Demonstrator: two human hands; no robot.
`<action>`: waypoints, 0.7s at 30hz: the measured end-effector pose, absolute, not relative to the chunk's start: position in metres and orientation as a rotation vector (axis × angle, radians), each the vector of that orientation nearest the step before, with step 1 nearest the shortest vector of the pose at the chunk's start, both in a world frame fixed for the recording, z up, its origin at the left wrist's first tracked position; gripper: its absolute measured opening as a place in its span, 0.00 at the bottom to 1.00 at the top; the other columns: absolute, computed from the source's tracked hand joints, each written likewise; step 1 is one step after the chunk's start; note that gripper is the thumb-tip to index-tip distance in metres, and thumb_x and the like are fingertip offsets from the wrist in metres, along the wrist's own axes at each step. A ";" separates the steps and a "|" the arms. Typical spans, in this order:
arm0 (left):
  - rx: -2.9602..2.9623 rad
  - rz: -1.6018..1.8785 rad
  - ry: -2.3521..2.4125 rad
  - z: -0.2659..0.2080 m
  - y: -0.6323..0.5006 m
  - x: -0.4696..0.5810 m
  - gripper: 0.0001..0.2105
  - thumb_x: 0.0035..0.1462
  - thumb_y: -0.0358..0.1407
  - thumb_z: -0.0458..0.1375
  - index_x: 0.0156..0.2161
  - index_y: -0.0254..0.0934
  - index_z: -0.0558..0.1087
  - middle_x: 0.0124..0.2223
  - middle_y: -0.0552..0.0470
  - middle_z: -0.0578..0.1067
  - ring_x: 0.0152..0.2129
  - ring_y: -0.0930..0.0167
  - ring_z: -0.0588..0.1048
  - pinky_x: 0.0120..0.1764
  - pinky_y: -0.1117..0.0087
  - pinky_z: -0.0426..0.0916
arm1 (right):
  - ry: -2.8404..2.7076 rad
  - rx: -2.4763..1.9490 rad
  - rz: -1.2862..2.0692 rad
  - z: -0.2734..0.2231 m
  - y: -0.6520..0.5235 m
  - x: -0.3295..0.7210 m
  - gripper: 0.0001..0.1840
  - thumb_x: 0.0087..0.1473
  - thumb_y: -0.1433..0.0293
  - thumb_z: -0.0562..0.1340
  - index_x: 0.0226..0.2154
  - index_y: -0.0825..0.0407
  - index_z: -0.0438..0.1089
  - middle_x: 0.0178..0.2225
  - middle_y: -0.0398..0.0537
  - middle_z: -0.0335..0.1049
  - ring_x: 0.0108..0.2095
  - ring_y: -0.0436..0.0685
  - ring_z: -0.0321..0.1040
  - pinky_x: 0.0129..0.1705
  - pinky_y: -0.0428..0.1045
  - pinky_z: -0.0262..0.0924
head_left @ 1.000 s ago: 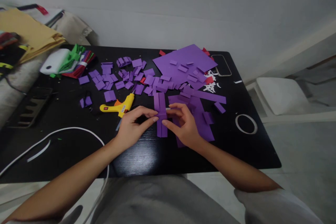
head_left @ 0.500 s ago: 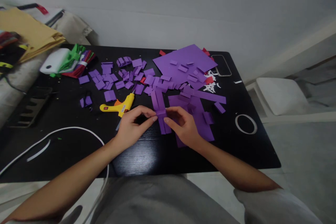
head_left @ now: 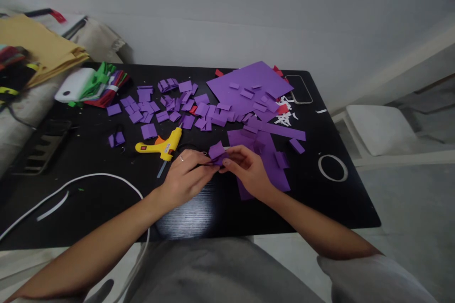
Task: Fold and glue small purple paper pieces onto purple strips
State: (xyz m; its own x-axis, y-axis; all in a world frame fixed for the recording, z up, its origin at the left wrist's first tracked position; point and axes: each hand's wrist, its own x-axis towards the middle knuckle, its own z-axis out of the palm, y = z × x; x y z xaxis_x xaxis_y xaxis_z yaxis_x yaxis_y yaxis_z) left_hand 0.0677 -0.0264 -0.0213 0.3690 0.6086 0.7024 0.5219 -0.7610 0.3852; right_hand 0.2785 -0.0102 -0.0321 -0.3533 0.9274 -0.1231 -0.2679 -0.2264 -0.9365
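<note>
A folded purple paper strip [head_left: 216,150] is held up between my two hands, over the near middle of the table. My left hand [head_left: 188,173] pinches its left side with closed fingers; a ring shows on one finger. From the right, my right hand [head_left: 245,165] grips it between thumb and fingers. Part of the strip is hidden by the fingertips. A yellow glue gun [head_left: 161,146] lies just beyond my left hand. Under and beside my right hand is a purple sheet [head_left: 265,170] with small folded pieces on it.
Many small folded purple pieces [head_left: 145,106] lie across the table's far half. A larger purple sheet [head_left: 249,80], white paper scraps [head_left: 284,118], a phone-shaped object [head_left: 298,89] and a tape ring [head_left: 333,168] lie to the right. A white cable [head_left: 103,174] curves at the left.
The purple strip, upright and long between my hands before, is now folded up into a short shape. My left hand has turned over, its knuckles now facing up.
</note>
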 end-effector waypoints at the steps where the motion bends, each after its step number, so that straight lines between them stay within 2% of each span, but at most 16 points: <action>1: 2.572 1.324 1.042 -0.022 -0.026 0.067 0.05 0.63 0.29 0.65 0.40 0.43 0.80 0.38 0.50 0.82 0.36 0.66 0.80 0.42 0.62 0.74 | -1.101 -0.927 1.729 -0.033 -0.009 0.279 0.18 0.52 0.57 0.76 0.40 0.48 0.76 0.38 0.43 0.81 0.38 0.55 0.80 0.44 0.55 0.82; 5: 2.651 1.231 1.029 -0.020 -0.027 0.068 0.08 0.62 0.29 0.66 0.45 0.44 0.78 0.39 0.50 0.82 0.37 0.65 0.80 0.44 0.60 0.74 | -1.035 -0.987 1.750 -0.035 -0.005 0.280 0.17 0.50 0.57 0.77 0.36 0.49 0.78 0.33 0.42 0.81 0.34 0.54 0.80 0.43 0.55 0.82; 9: 2.515 1.351 1.115 -0.016 -0.028 0.070 0.13 0.58 0.30 0.69 0.47 0.41 0.74 0.40 0.50 0.80 0.37 0.66 0.79 0.44 0.63 0.74 | -1.028 -1.044 1.727 -0.038 -0.002 0.280 0.19 0.47 0.57 0.78 0.37 0.51 0.80 0.31 0.43 0.81 0.32 0.54 0.80 0.40 0.54 0.82; 12: 2.476 1.391 1.244 -0.014 -0.027 0.068 0.17 0.60 0.29 0.68 0.53 0.38 0.73 0.45 0.46 0.78 0.42 0.65 0.79 0.45 0.63 0.75 | -1.100 -1.065 1.643 -0.038 -0.001 0.279 0.19 0.48 0.57 0.77 0.39 0.51 0.82 0.34 0.45 0.82 0.34 0.54 0.79 0.38 0.52 0.82; 15: 2.429 1.317 1.259 -0.011 -0.025 0.065 0.18 0.63 0.28 0.64 0.57 0.38 0.74 0.49 0.45 0.77 0.46 0.64 0.79 0.50 0.62 0.75 | -1.142 -1.065 1.601 -0.036 -0.004 0.279 0.17 0.51 0.58 0.75 0.42 0.50 0.83 0.39 0.46 0.83 0.38 0.56 0.80 0.41 0.54 0.82; 21: 2.317 1.146 1.171 -0.008 -0.023 0.061 0.14 0.65 0.27 0.61 0.55 0.38 0.77 0.52 0.44 0.77 0.49 0.65 0.78 0.53 0.63 0.75 | -1.195 -1.028 1.547 -0.036 -0.006 0.280 0.16 0.55 0.59 0.73 0.45 0.48 0.82 0.42 0.47 0.78 0.38 0.56 0.79 0.40 0.54 0.83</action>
